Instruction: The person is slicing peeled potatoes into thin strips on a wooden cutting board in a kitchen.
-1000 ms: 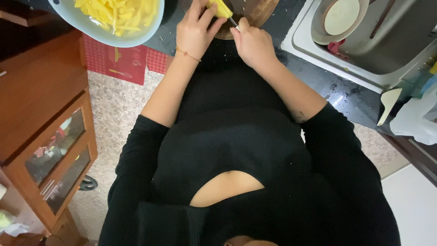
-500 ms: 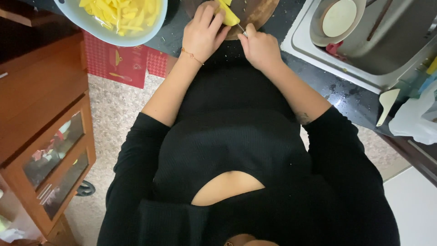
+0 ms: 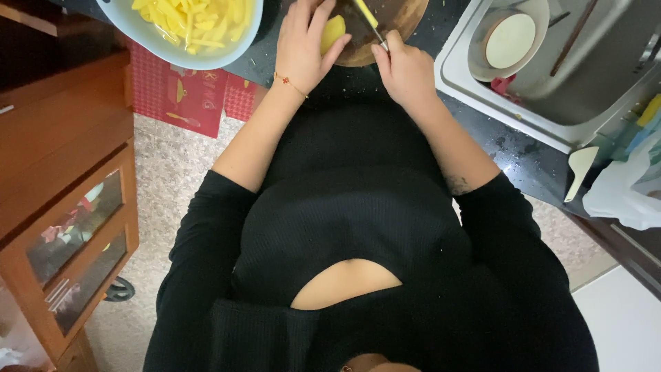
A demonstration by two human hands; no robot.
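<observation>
Pressing down on a peeled potato point(image 3: 332, 31), left hand point(image 3: 303, 45) at 12 o'clock of the view, fingers spread over the top, thumb curled round the near side. Gold bracelet point(image 3: 289, 83) at the wrist.

Gripping a knife point(image 3: 368, 17) tight, right hand point(image 3: 406, 69) at 1 o'clock, fist wrapped on the handle, blade slanting up toward the frame's top edge, a yellow slice clinging to it. Blade just beside the potato, at its 3 o'clock; contact not clear.

Lying under both: round wooden board point(image 3: 396, 24), near rim just beside the counter point(image 3: 509, 155) edge, far half cut off by the frame.

Sitting at 11 o'clock: pale blue bowl point(image 3: 175, 58) of yellow potato sticks, rim overhanging the counter edge, well apart from the left hand.

Sunk at 2 o'clock: steel sink point(image 3: 468, 96), holding a round dish and chopsticks; near corner close to the right forearm.

Resting at 3 o'clock: white spatula point(image 3: 578, 172) and white bag point(image 3: 620, 196) on the dark counter.

Standing at 9 o'clock: wooden cabinet point(image 3: 62, 179) with glass doors; narrow floor strip between it and the body.
</observation>
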